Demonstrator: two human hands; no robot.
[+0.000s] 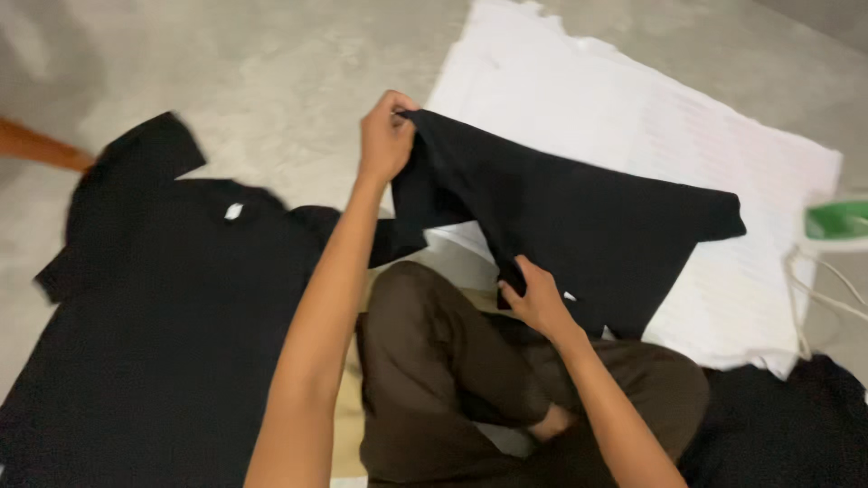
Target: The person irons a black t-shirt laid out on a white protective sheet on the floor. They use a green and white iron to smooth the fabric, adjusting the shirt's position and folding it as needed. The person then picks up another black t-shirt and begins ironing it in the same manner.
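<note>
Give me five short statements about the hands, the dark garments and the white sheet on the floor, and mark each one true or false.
1. The left hand grips the upper edge of the black garment. True.
2. The right hand rests flat on the floor. False: it pinches the same garment's lower edge.
3. A white sheet lies on the floor under the held garment. True.
4. The black shirt on the left is folded into a neat square. False: it lies spread out.
5. A green and white object sits at the right edge of the sheet. True.
</note>
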